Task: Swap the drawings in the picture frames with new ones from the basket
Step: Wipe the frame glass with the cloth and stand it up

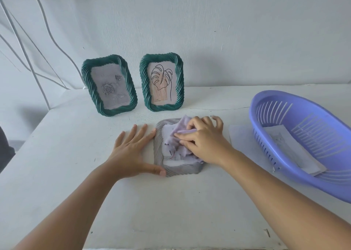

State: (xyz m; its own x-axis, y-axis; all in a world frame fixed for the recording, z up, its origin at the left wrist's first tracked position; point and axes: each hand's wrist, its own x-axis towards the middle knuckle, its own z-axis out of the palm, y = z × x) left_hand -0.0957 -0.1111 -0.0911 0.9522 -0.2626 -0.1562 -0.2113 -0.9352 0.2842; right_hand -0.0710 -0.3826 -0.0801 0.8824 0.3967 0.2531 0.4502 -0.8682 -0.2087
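Note:
A grey ribbed picture frame [161, 166] lies flat on the white table [152, 202] in front of me. My left hand [133, 147] lies flat beside it, fingers and thumb touching its left edge. My right hand [203, 139] presses a crumpled lilac cloth [174, 145] onto the frame's face. Two green twisted-rim frames stand at the back: the left frame [109, 84] shows grey roses, the right frame [161, 81] a line-drawn leaf. A purple slotted basket [296, 136] at the right holds paper drawings [288, 147].
A white sheet [241, 137] lies flat on the table between the grey frame and the basket. White cables [28, 46] run down the wall at the back left. The table's left edge runs diagonally at the left.

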